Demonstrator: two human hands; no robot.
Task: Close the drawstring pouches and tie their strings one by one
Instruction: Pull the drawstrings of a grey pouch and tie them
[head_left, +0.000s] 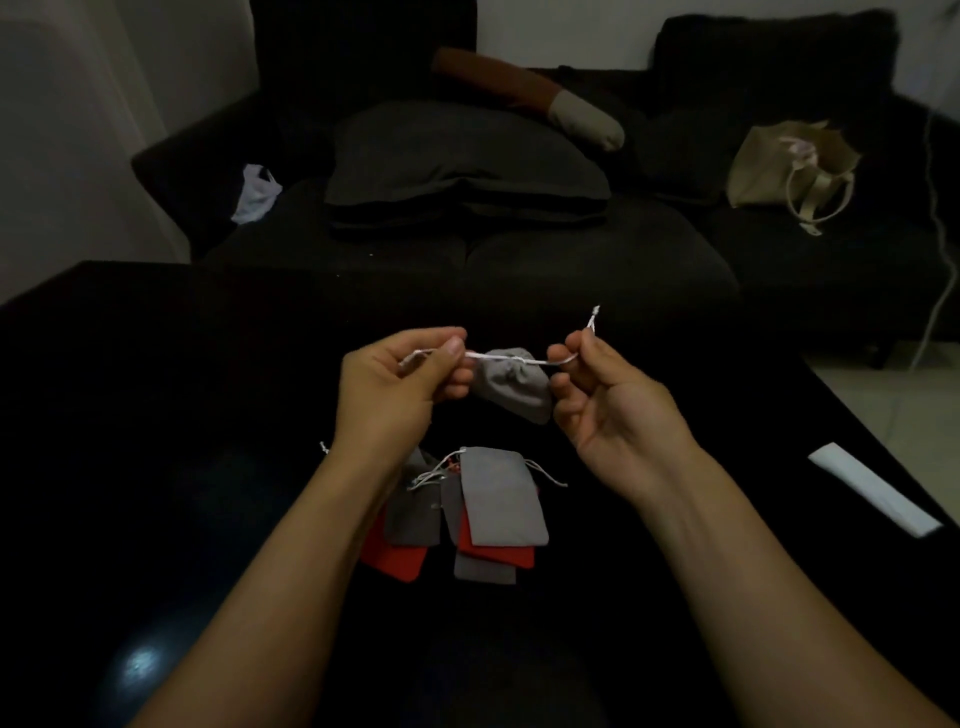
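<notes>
Above a dark table (156, 415), the left hand (395, 384) and right hand (602, 400) each pinch the white string (519, 360) of a cinched grey pouch (514, 384) (held in mid-air, fingers clamped). Flat pouches (498, 499) lie below; a black sofa (467, 249) stands behind.

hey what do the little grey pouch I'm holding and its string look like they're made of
Grey pouch: probably soft matte cloth, felt or velvet-like; its mouth gathers into soft folds with no shine. String: looks like thin white cord, perhaps cotton, pulled taut between the left hand and right hand.
</notes>
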